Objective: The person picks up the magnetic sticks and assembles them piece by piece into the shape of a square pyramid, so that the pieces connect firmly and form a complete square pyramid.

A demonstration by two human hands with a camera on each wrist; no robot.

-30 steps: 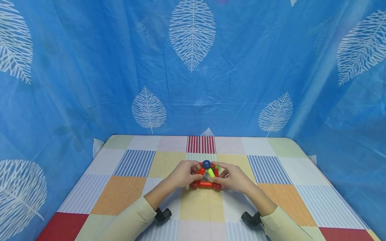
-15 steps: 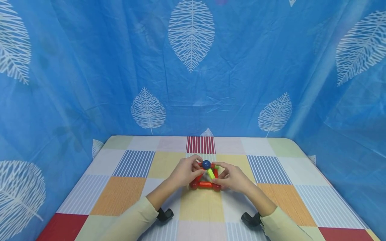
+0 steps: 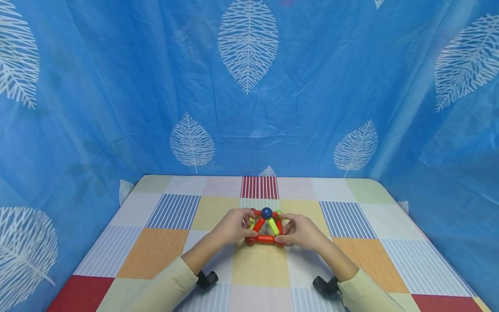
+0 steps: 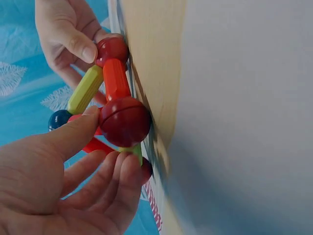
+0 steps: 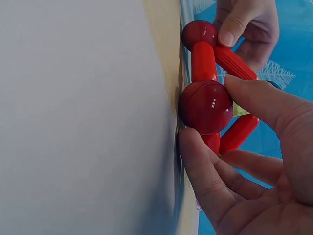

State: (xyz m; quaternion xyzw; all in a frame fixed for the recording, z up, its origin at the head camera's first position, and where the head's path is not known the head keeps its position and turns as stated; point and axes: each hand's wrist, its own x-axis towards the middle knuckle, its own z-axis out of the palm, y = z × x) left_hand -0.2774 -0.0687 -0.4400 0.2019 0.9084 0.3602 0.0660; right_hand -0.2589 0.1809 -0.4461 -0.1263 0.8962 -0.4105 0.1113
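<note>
A small pyramid of magnetic sticks and balls stands on the table, with a blue ball (image 3: 267, 213) at its top. A red stick (image 3: 259, 225) and a yellow-green stick (image 3: 273, 226) slope down from it to the front corners. Along the front base lies another red stick (image 3: 266, 238). My left hand (image 3: 233, 225) grips the left side, thumb by the front-left red ball (image 4: 124, 122) and fingers curled behind. On the other side, my right hand (image 3: 304, 233) pinches the front-right red ball (image 5: 206, 107) between thumb and fingers. Fingers partly hide the rear base.
The table (image 3: 260, 273) has a patchwork-patterned cover. A blue curtain (image 3: 296, 99) with white leaf prints hangs behind and at both sides. Black wrist mounts (image 3: 324, 286) jut from under the sleeves near the table.
My left hand rose toward the pyramid's top, then came down to its front-left corner, uncovering the sloping red stick. My right hand shifted slightly lower at its corner. The pyramid stays in place.
</note>
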